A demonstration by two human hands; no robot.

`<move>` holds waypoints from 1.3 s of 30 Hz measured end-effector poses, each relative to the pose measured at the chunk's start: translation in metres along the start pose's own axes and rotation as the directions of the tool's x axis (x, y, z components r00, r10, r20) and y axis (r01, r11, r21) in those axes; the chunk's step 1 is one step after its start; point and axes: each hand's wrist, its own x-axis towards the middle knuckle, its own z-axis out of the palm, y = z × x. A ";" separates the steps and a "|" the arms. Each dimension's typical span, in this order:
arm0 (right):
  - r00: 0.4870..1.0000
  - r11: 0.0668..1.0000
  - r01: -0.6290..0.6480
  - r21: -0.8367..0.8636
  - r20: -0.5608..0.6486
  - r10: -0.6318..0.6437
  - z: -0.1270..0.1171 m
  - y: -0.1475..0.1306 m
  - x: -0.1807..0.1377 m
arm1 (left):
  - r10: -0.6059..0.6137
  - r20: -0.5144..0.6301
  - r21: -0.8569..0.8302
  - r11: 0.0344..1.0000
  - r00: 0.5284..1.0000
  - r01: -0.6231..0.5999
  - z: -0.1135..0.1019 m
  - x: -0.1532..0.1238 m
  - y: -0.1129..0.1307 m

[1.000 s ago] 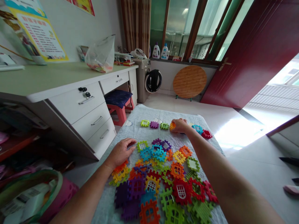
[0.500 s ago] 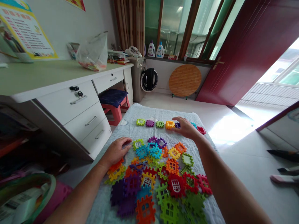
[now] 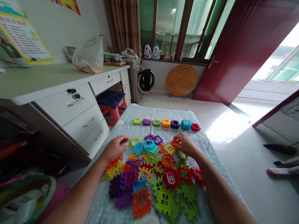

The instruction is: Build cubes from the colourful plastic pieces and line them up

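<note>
My left hand [image 3: 116, 150] rests at the left side of a pile of plastic interlocking building pieces, fingers slightly bent and thumb apart, holding nothing. Closest to its fingertips is a lime window piece [image 3: 135, 142]. On the pile's far right, my right hand [image 3: 187, 145] reaches over an orange piece [image 3: 175, 142], fingers apart and partly covering it; whether they grip it I cannot tell. Between the hands lie light blue pieces [image 3: 150, 146] and a yellow piece [image 3: 169, 149]. Nearer are a red window piece [image 3: 171, 178], a purple piece [image 3: 129, 178] and a green piece [image 3: 164, 200].
Beyond the pile, stacks stand in a row, among them a yellow stack [image 3: 166, 123], a dark purple stack [image 3: 175, 124] and a light blue stack [image 3: 186, 124]. A pale cloth [image 3: 149, 112] covers the table. A desk [image 3: 56, 77] stands left, with a stool [image 3: 112, 101] beside it.
My right hand has drawn back from the row of stacks to the orange piece in the pile, uncovering the dark purple and light blue stacks. My left hand stays about where it was.
</note>
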 end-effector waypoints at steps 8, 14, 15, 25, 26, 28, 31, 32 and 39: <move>0.997 0.991 0.068 -0.114 -0.041 -0.073 0.009 -0.034 0.002 | 0.008 -0.002 -0.003 1.000 1.000 -0.008 -0.001 0.000 0.003; 0.979 0.978 0.197 -0.074 0.067 -0.192 0.022 -0.077 0.002 | 0.020 -0.010 0.000 1.000 1.000 -0.020 0.000 0.000 0.003; 0.974 0.975 0.220 -0.043 0.068 -0.216 0.023 -0.081 0.001 | 0.022 -0.012 0.001 1.000 1.000 -0.022 -0.001 0.000 0.003; 0.986 0.986 0.164 0.029 -0.010 -0.164 0.025 -0.078 0.004 | 0.022 -0.001 -0.003 1.000 1.000 -0.022 -0.002 0.000 0.006; 0.991 0.990 0.137 -0.016 0.016 -0.136 0.027 -0.076 0.004 | 0.023 -0.001 -0.003 1.000 1.000 -0.023 -0.002 -0.001 0.006; 0.989 0.989 0.129 -0.078 0.080 -0.123 0.031 -0.073 0.006 | 0.026 -0.001 -0.004 1.000 1.000 -0.026 -0.002 -0.001 0.005; 0.986 0.984 0.129 -0.123 0.118 -0.115 0.037 -0.071 0.007 | 0.032 0.001 -0.007 0.999 0.999 -0.032 -0.002 -0.001 0.005; 0.986 0.984 0.127 -0.125 0.119 -0.112 0.038 -0.072 0.007 | 0.034 0.003 -0.008 0.999 0.999 -0.034 -0.002 -0.001 0.005; 0.988 0.999 0.048 0.011 -0.149 -0.046 0.017 -0.052 0.011 | 0.017 0.001 -0.002 1.000 1.000 -0.017 -0.004 -0.001 0.010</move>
